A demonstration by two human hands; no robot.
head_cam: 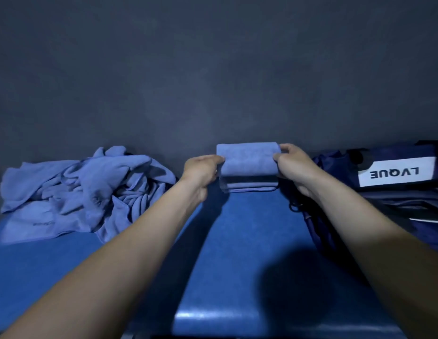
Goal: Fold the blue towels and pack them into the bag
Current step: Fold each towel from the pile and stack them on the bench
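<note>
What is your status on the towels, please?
Both hands, left and right, gripping folded towel above folded stack. Unfolded pile left. Bag right, path clear.

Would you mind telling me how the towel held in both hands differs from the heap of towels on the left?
The held towel is folded into a neat, smooth rectangle; the heap of towels is crumpled and unfolded. The held towel is gripped at its ends by the left hand and right hand above a folded stack; the heap lies untouched on the blue surface. The heap spreads far wider. Both are the same light blue cloth.

Two hands (203, 171), one folded towel (248, 159), one towel heap (85, 192), one bag (396, 192).
</note>
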